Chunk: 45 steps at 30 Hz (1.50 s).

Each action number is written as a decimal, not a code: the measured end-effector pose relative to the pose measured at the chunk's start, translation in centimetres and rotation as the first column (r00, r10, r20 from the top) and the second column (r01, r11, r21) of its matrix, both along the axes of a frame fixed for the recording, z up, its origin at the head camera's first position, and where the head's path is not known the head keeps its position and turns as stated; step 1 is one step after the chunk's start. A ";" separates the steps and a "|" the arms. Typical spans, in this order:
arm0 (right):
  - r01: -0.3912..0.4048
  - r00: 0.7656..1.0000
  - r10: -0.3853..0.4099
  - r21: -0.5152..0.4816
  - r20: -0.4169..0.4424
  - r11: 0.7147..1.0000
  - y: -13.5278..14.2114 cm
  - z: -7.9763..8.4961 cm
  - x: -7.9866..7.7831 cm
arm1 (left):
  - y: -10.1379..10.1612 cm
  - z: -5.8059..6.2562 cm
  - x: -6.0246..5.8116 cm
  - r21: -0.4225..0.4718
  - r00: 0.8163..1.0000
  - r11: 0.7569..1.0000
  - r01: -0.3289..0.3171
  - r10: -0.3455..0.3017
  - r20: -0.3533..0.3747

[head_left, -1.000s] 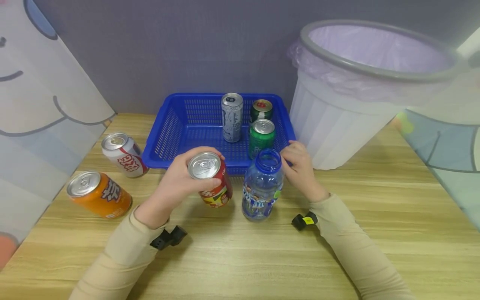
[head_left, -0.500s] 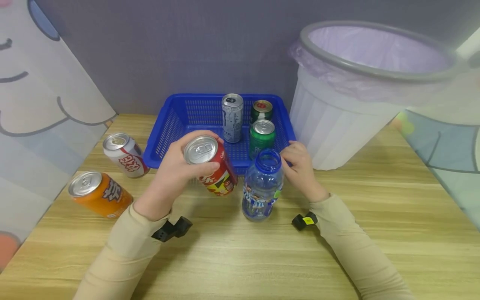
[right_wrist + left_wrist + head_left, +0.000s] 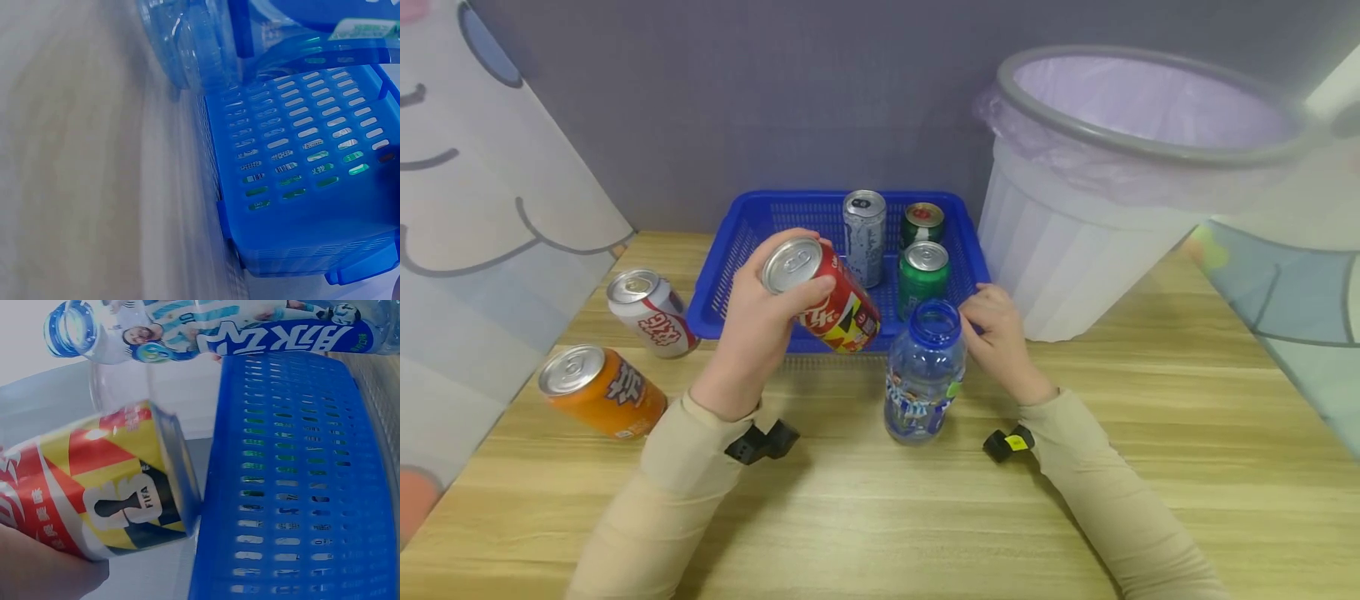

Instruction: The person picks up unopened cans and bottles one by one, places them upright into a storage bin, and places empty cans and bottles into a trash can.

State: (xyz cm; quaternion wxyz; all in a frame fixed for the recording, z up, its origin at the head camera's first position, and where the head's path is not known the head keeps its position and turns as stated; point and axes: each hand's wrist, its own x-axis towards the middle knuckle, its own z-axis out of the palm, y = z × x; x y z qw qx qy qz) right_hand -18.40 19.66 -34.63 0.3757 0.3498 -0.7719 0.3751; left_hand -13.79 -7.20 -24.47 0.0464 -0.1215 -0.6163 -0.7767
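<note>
My left hand (image 3: 758,321) grips a red cola can (image 3: 838,304), thumb across its front. The can leans, its lid up to the left and its base to the right, over the blue basket's (image 3: 820,343) front rim. In the left wrist view the cola can's (image 3: 106,487) base overlaps the rim. My right hand (image 3: 1003,337), fingers curled, holds the basket's front right corner, partly hidden behind a clear blue bottle (image 3: 917,400). This capless bottle stands upright on the table. Inside the basket are a tall silver can (image 3: 865,242), a green can (image 3: 922,279) and a dark green can (image 3: 922,223).
Left of the basket a white-and-red can (image 3: 655,317) and an orange can (image 3: 610,396) stand on the wooden table (image 3: 865,517). A white trash bin (image 3: 1052,250) with a lilac liner rises behind my right hand. A grey panel (image 3: 700,108) backs the table.
My left hand has raised the cola can from near the table's surface up and away from me to the basket's rim, tilting it more. The right hand and bottle have stayed put.
</note>
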 end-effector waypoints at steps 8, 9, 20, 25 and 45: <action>0.000 1.000 0.000 0.017 0.014 1.000 -0.1 0.1 0.1 | 0.7 -0.4 -1.3 0.090 0.993 0.989 -0.121 0.122 0.003; -0.001 1.000 0.001 0.015 0.012 1.000 -0.1 0.1 0.0 | 0.8 -0.4 -1.5 0.088 0.991 0.987 -0.136 0.136 0.001; -0.001 1.000 0.001 0.020 0.008 1.000 -0.1 -0.1 -0.1 | 2.3 -2.0 -4.3 -0.015 0.967 0.968 -0.250 0.251 0.045; -0.002 1.000 0.001 0.019 0.011 1.000 -0.3 -0.1 -0.1 | 2.6 -3.1 -5.5 -0.122 0.957 0.955 -0.271 0.281 0.067; 0.009 1.000 -0.009 0.008 0.015 1.000 -0.1 -0.1 0.0 | 3.7 -3.7 -7.8 -0.377 0.961 0.911 -0.167 0.237 0.146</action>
